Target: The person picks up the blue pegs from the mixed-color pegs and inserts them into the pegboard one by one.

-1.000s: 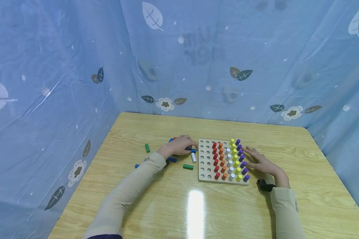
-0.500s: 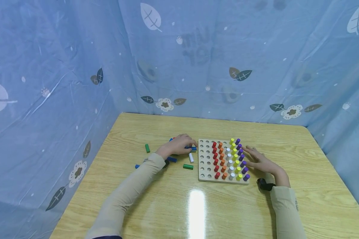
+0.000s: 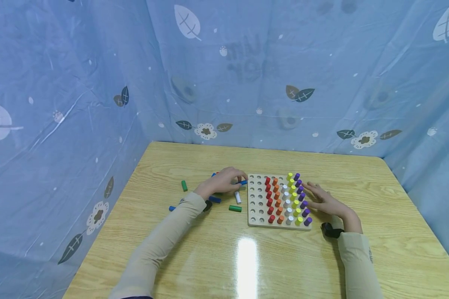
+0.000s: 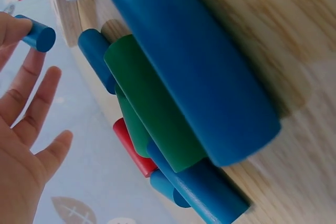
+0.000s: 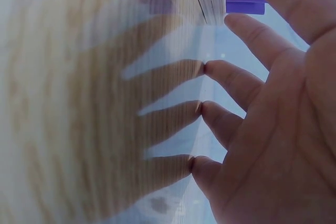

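The blue peg that your left hand pinches is now raised from the table, near the pegboard (so its picking seems finished); your right hand stays spread, holding nothing.

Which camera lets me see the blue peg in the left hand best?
The left wrist view. There the blue peg looks bigger, pinched by the left hand, and you can see its round end. The head view shows it too, but tiny, at the fingertips. The right wrist view doesn't show it at all.
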A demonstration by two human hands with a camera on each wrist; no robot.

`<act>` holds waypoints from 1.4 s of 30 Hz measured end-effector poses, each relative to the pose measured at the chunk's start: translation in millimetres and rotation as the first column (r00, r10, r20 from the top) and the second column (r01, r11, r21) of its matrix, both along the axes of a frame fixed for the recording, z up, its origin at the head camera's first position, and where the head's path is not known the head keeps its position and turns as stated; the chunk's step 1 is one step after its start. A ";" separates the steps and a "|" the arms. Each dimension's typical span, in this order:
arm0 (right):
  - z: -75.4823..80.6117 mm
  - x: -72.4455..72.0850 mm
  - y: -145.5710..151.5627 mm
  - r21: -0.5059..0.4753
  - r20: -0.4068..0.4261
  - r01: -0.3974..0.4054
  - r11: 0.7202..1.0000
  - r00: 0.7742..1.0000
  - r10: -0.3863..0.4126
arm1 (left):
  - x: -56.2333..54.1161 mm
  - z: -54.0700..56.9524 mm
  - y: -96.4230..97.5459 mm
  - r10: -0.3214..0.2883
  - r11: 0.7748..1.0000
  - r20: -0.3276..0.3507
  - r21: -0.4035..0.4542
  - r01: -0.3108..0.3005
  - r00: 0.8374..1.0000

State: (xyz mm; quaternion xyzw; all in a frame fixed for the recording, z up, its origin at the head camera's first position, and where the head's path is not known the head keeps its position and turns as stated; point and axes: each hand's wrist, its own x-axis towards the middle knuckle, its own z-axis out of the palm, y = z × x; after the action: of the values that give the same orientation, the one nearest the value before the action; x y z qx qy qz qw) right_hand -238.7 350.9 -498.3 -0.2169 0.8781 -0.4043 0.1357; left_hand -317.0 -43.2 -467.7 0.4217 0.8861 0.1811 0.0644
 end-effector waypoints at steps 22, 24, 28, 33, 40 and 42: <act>-0.2 0.4 -0.6 0.001 -0.015 -0.008 1.000 1.000 0.008 | -2.6 2.5 1.0 -0.028 0.979 0.232 0.201 -0.020 0.972; -0.2 0.4 -0.7 0.001 -0.014 -0.008 1.000 1.000 0.008 | -2.4 2.4 1.1 -0.025 0.976 0.247 0.214 -0.029 0.969; 0.3 1.0 -1.2 0.002 -0.015 -0.004 1.000 1.000 0.004 | -2.0 2.2 1.5 -0.016 0.966 0.279 0.251 -0.057 0.960; 1.2 2.8 -1.3 0.006 -0.020 -0.002 1.000 1.000 0.002 | -1.9 2.9 4.3 -0.005 0.955 0.298 0.284 -0.084 0.954; -1.0 5.1 -0.4 -0.001 -0.030 -0.013 1.000 0.999 0.013 | -3.5 3.3 12.1 -0.007 0.940 0.312 0.327 -0.101 0.950; -3.1 4.8 0.0 0.002 -0.033 -0.012 1.000 0.999 0.012 | -4.1 2.4 14.3 -0.010 0.937 0.314 0.336 -0.101 0.950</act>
State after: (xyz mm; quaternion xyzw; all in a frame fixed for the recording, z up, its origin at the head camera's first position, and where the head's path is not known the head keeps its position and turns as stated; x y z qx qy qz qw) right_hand -233.9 350.9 -501.3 -0.2288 0.8793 -0.3989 0.1238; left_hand -321.1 -28.9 -465.2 0.3719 0.8285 0.4002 0.1231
